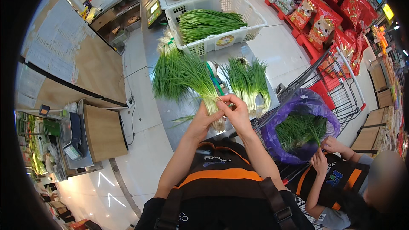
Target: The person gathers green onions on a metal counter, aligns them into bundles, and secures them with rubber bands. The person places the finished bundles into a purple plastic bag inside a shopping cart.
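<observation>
A bunch of thin spring onions (pixel 199 80) lies across my left hand (pixel 202 119), which grips it by the pale stems just above the roots. My right hand (pixel 235 110) pinches the same stems from the other side with thumb and fingertips. The leaves fan out up and to the left. Partly hidden behind the bunch is a tape bunch-sealing device (pixel 217 76) with a green strip. To its right, loose spring onions (pixel 249 86) lie on the metal table (pixel 163 115) in small clumps. Bundled spring onions (pixel 167 67) with a green band lie at the left.
A white plastic crate (pixel 220 43) of long green leaves stands at the table's far end, beside a scale (pixel 154 11). On the right, a shopping cart (pixel 342 92) holds a purple bag (pixel 271 134) of greens. A co-worker's hands (pixel 322 155) hold leaves over it.
</observation>
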Tool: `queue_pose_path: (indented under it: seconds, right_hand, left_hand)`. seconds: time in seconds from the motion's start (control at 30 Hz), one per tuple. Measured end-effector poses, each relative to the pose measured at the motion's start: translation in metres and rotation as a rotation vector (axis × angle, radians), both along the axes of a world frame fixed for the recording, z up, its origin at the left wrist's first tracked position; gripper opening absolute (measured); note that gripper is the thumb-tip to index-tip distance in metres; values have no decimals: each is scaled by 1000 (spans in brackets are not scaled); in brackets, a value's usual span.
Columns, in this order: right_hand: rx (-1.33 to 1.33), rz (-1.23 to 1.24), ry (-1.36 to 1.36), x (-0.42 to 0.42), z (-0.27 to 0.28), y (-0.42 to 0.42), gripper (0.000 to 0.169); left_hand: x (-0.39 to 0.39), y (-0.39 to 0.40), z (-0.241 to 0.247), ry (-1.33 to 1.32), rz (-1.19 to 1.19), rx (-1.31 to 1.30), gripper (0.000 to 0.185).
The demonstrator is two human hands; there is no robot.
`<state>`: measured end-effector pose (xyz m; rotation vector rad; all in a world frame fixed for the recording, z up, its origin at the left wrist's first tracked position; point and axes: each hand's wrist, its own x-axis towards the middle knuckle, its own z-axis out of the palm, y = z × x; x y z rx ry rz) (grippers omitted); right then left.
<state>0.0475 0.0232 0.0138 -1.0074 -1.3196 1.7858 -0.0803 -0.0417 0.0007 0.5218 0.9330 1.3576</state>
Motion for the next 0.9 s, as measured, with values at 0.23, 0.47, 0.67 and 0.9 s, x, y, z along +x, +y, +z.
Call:
queue_pose_path:
  seconds: [0.23, 0.47, 0.67, 0.9]
  right_hand:
    - [71, 74, 27, 9, 1, 9, 11]
    - [137, -27, 69, 28, 7, 6, 13]
    - [618, -95, -350, 31, 20, -9, 18]
    - [707, -251, -584, 14, 25, -24, 14]
  left_hand:
    - [-1, 5, -9, -128, -58, 36, 59]
    - [-1, 6, -12, -196, -30, 29, 58]
    - [4, 9, -10, -100, 52, -10, 56]
    - [14, 11, -3, -29, 165, -13, 51]
